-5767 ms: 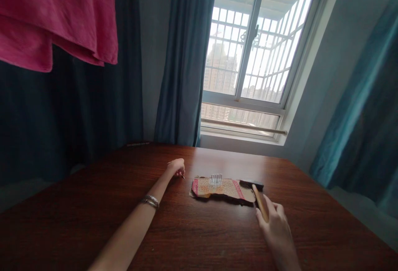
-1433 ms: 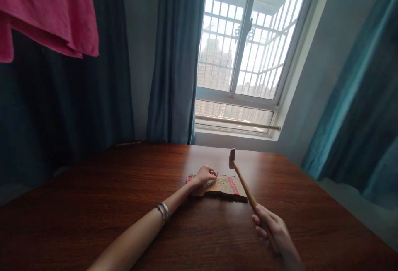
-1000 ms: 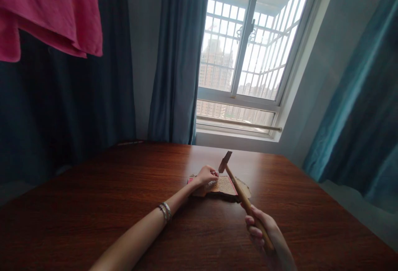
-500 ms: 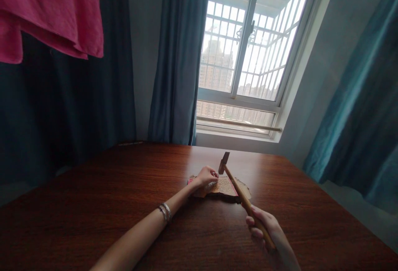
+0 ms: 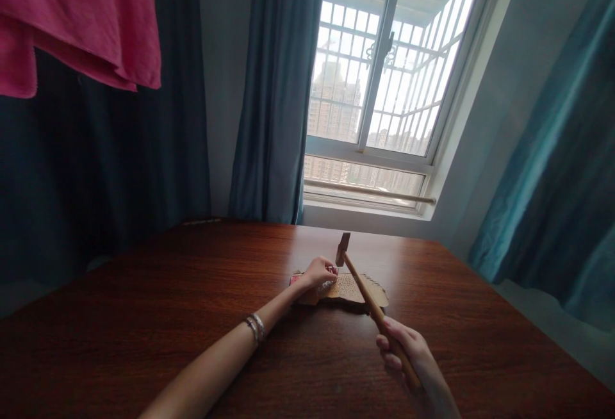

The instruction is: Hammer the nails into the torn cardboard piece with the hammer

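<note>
My right hand (image 5: pixel 406 350) is wrapped round the wooden handle of a hammer (image 5: pixel 365 294). The hammer's dark metal head is just above the fingertips of my left hand (image 5: pixel 323 271). Those fingers are pinched together over a piece of cardboard (image 5: pixel 353 287), around what looks like a thin upright nail (image 5: pixel 337 271), too small to see well. Many small dark marks or holes cover the cardboard, whose edges are ragged, with pink at its left end. My left hand and wrist cover part of the cardboard.
The cardboard lies on a large brown wooden table (image 5: pixel 192 303). Behind the table are a barred window (image 5: pixel 375 73) and blue curtains (image 5: pixel 278 86). Pink cloth (image 5: pixel 96 15) hangs at the upper left.
The hammer and my right hand have shifted slightly left, with the head a little higher. My left hand stays in place on the cardboard.
</note>
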Demonstrator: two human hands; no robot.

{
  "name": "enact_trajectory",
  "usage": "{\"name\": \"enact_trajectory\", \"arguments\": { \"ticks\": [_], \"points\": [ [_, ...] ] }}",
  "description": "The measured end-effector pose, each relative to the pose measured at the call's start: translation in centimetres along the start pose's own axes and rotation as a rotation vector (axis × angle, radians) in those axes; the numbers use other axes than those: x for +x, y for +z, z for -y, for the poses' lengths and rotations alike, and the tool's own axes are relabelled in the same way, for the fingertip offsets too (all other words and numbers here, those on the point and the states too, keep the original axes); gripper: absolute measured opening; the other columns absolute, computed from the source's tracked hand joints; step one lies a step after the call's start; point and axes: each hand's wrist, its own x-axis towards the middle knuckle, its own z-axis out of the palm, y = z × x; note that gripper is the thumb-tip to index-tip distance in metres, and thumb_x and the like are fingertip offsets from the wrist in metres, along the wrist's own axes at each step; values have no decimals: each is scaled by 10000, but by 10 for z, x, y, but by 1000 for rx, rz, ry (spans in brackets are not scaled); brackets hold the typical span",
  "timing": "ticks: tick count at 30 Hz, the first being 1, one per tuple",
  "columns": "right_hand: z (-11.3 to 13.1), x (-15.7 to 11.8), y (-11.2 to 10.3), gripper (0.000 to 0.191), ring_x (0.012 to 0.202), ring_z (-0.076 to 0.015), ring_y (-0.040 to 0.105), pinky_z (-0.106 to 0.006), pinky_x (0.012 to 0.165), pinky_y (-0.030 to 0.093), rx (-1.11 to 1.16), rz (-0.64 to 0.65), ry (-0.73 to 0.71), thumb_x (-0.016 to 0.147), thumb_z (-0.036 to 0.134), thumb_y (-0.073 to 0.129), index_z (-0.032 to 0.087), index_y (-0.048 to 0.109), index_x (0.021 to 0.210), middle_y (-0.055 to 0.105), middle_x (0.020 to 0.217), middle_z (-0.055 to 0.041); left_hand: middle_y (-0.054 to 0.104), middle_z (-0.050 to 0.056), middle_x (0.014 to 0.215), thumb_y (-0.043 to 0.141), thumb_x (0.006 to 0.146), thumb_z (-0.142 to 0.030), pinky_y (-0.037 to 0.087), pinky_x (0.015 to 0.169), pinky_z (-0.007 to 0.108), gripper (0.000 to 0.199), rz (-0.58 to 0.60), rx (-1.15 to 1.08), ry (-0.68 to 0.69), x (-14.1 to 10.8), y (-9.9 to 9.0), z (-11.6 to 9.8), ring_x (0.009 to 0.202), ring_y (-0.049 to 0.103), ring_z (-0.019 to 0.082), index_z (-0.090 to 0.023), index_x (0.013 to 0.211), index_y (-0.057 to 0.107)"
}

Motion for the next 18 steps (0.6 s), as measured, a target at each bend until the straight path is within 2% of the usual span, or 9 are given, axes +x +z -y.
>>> {"name": "enact_trajectory", "arguments": {
  "ticks": [6,18],
  "points": [
    [1,-1,4,410,304,-8,364,-120,285,223,-7,37,-26,586,451,743,143,529,751,533,519,42,639,40,635,592,575,-240,376,567,214,242,-16,29,7,-1,0,-1,634,563,157,-82,716,710],
    [-1,-3,8,403,315,-3,367,-110,297,228,-14,19,-30,606,451,731,148,519,767,528,524,45,629,35,633,598,564,-235,366,551,210,231,-26,16,-8,2,3,5,629,558,154,-85,709,698]
  ]
}}
